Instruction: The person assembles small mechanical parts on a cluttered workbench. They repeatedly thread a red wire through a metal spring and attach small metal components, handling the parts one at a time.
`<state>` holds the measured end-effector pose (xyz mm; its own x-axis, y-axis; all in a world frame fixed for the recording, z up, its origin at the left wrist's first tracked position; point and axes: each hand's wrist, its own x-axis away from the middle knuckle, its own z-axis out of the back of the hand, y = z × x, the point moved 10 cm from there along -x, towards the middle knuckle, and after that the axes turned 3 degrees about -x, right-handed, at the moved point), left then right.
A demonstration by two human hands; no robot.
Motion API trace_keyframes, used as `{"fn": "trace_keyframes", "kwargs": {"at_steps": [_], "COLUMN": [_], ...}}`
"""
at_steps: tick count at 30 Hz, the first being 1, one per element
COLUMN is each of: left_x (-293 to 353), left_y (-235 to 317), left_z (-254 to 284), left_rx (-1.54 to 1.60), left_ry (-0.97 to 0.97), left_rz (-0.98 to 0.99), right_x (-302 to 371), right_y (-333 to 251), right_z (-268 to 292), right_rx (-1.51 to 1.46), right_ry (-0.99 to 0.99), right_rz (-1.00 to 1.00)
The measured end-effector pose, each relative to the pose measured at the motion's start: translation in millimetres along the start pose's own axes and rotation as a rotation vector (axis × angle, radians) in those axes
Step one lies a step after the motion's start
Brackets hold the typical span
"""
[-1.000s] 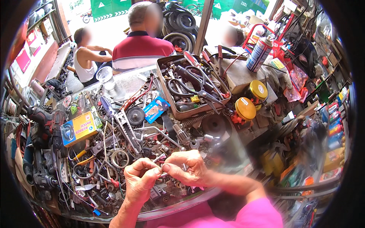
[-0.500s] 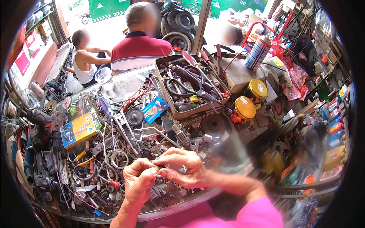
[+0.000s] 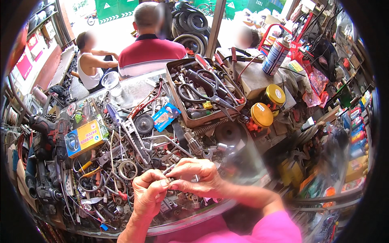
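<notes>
Above the front of a cluttered glass-topped counter, my left hand and my right hand meet fingertip to fingertip. Both are closed in a pinch on something small, perhaps a metal piece, too hidden by the fingers to name. Loose bolts, sockets and metal parts lie under and around them. Just beyond my right hand are a drill chuck and a bent metal rod. A metal ring lies left of my left hand.
An open metal tool box with scissors stands at the back. Yellow-lidded jars and a spray can are to its right. Power drills and a yellow-blue box lie left. Three people are beyond the counter.
My hands keep nearly the same place, with the right fingers slightly shifted on the pinched piece. The person in the red shirt has lowered and turned the head a little.
</notes>
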<state>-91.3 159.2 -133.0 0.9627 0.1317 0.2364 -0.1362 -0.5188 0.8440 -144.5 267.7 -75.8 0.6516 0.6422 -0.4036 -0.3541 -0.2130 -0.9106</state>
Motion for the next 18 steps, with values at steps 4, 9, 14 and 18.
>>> {"fn": "trace_keyframes", "kwargs": {"at_steps": [4,9,14,18], "left_x": [0.9,1.3,1.0,1.0], "left_y": [-0.5,-1.1,-7.9,-7.3], "left_z": [-2.3,-3.5,-2.4,-1.7], "left_rx": [0.004,0.000,0.067,0.065], "left_ry": [-0.004,-0.017,-0.020,-0.016], "left_rz": [0.031,0.075,0.117,0.114], "right_x": [0.4,-1.0,-1.0,-1.9], "right_y": [2.1,-1.5,-3.5,-6.2], "right_z": [1.0,1.7,0.9,0.1], "right_rx": [-0.014,0.027,0.055,0.102], "right_ry": [-0.002,0.001,-0.006,-0.003], "right_rz": [-0.014,0.006,0.010,0.037]}}
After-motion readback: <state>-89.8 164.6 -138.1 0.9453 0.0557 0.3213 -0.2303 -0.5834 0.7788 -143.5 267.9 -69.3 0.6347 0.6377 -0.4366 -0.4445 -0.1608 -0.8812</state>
